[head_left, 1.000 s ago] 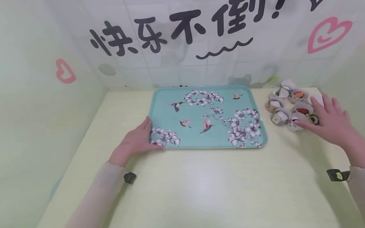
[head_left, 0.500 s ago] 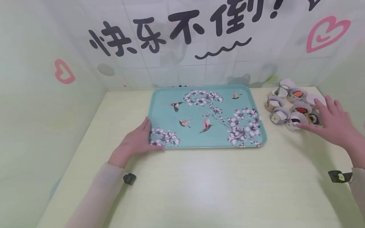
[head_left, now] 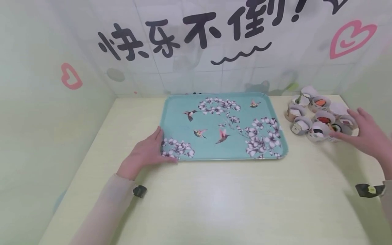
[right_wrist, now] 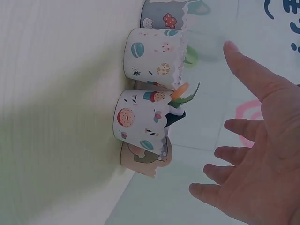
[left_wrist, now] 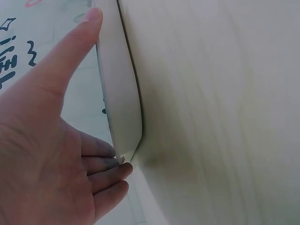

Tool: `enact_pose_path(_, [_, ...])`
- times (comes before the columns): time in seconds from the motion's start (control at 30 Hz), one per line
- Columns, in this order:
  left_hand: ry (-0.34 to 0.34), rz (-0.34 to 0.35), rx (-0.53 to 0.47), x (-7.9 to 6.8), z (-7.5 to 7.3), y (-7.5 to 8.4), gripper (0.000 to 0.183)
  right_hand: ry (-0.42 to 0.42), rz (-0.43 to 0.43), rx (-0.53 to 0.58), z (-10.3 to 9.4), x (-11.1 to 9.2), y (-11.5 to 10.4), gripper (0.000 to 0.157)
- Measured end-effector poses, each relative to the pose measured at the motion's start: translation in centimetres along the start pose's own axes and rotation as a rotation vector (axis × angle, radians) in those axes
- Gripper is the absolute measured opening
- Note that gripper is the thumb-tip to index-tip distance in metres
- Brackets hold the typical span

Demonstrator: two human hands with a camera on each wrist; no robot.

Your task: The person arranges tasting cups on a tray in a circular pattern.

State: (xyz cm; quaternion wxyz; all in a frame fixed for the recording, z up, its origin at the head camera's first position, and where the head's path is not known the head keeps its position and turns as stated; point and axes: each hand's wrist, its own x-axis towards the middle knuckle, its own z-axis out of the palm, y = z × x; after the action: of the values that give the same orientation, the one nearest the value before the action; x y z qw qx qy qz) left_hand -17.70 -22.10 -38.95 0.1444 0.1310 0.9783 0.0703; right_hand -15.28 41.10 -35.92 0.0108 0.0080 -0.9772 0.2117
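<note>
A turquoise tray (head_left: 180,115) with flowers and hummingbirds lies against the back wall. My left hand (head_left: 144,153) touches its near left corner. In the left wrist view the thumb (left_wrist: 77,44) rests on the tray's pale side (left_wrist: 119,84) and the fingertips meet its corner. Several printed paper cups holding small sushi-like pieces stand clustered right of the tray. My right hand (head_left: 369,137) spreads over the cluster's right side, thumb in front of the rightmost cup (head_left: 338,128). The right wrist view shows the palm and fingers apart from a donut-print cup (right_wrist: 136,119), with nothing held.
The pale wooden table (head_left: 214,197) extends toward me in front of the tray. Behind it rises a white wall (head_left: 196,78) with black lettering and pink hearts. A plain side wall (head_left: 39,136) bounds the left. Another printed cup (right_wrist: 150,56) stands beside the donut-print one.
My right hand has shifted right and slightly down, uncovering more of the cups on that side. My left hand and the tray have stayed in place.
</note>
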Motion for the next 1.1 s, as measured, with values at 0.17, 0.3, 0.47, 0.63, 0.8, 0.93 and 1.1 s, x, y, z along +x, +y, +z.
enact_pose_path(0.17, [-0.001, -0.001, 0.007, -0.1, -0.2, 0.1, 0.138, 0.027, 0.06, -0.003, 0.0, 0.0, 1.0, 0.091])
enact_pose_path(0.3, [0.001, -0.001, 0.007, 0.0, -0.1, 0.0, 0.139, 0.047, 0.102, -0.005, 0.0, -0.1, 1.3, 0.089])
enact_pose_path(0.47, [-0.007, -0.008, 0.007, 0.3, 0.1, 0.0, 0.139, 0.06, 0.143, 0.05, 0.1, -0.2, 1.5, 0.087])
enact_pose_path(0.63, [-0.002, -0.004, 0.018, 0.2, 0.1, -0.1, 0.139, 0.107, 0.229, 0.182, 2.1, 1.1, 6.3, 0.088])
enact_pose_path(0.8, [-0.005, 0.003, 0.027, 0.1, 0.1, -0.1, 0.138, 0.143, 0.273, 0.216, 4.2, 2.9, 12.2, 0.091])
enact_pose_path(0.93, [-0.009, -0.001, 0.029, 0.0, 0.0, -0.2, 0.137, 0.146, 0.313, 0.252, 4.8, 3.1, 13.7, 0.091])
enact_pose_path(1.1, [-0.01, 0.002, 0.021, 0.0, 0.0, -0.1, 0.137, 0.145, 0.384, 0.3, 4.8, 2.5, 13.3, 0.088])
